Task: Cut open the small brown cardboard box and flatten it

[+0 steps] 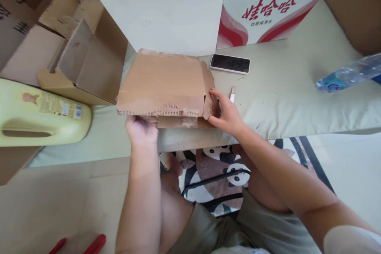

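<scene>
A brown cardboard box (165, 79) with ragged edges and a strip of tape lies on the cloth-covered surface (276, 99) before me. At its near left side, my left hand (142, 129) reaches under the front edge, its fingers partly hidden by the cardboard. My right hand (226, 113) grips the short side flap on the box's right, thumb below and fingers above. Close behind that hand lies a small white and brown stick-like item (232, 93). A phone (230, 64) with a dark screen rests beyond the box's right corner.
White cartons (166, 16) and a printed water carton (268, 12) stand at the back. On the left are an open cardboard box (95, 51) and a yellow jug (44, 115). A plastic bottle (348, 73) lies right; red handles (95, 244) show on the floor.
</scene>
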Motion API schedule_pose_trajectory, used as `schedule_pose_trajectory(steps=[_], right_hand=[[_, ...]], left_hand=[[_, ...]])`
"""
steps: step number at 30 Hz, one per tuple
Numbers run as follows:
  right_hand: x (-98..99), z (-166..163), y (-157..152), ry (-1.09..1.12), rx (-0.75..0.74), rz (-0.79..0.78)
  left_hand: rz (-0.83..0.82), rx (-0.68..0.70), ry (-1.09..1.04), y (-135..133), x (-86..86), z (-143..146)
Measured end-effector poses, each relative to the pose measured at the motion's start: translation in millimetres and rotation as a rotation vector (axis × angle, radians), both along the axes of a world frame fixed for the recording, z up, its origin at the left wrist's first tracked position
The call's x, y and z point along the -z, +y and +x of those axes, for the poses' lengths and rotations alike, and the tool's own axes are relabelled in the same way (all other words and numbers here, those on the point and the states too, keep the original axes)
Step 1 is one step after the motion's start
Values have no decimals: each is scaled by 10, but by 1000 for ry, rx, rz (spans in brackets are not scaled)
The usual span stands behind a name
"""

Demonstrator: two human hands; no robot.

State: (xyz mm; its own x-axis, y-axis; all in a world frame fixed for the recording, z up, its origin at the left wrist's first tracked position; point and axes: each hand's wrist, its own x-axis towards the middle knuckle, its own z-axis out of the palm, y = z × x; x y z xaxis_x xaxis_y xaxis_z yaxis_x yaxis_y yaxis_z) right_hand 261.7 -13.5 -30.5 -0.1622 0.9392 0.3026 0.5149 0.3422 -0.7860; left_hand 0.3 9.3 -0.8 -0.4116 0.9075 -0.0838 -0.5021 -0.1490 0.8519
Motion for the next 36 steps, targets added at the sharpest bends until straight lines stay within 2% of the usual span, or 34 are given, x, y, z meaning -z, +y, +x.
schedule_pose_trajectory(steps=[4, 11, 18, 23, 27, 32, 36], right_hand=[[-1, 25, -11, 0, -4, -27], [-2, 41, -25, 34, -62, -18], [0, 55, -23, 20, -78, -2], [14, 33, -21, 60, -93, 84], [7, 0, -25, 93, -91, 143], [-7, -6, -36, 102, -101, 130], [-44, 16, -56, 64, -174, 67]], left_hand=[[-29, -45, -47, 1, -5, 2], [-83, -135, -223, 15, -117, 42], [-79, -157, -240, 4, -129, 54], [-94, -131, -188, -1, -113, 50], [-55, -84, -99, 8, -34, -11], [-22, -48, -51, 14, 51, -86], [-6, -23, -70, 3, 35, -83]])
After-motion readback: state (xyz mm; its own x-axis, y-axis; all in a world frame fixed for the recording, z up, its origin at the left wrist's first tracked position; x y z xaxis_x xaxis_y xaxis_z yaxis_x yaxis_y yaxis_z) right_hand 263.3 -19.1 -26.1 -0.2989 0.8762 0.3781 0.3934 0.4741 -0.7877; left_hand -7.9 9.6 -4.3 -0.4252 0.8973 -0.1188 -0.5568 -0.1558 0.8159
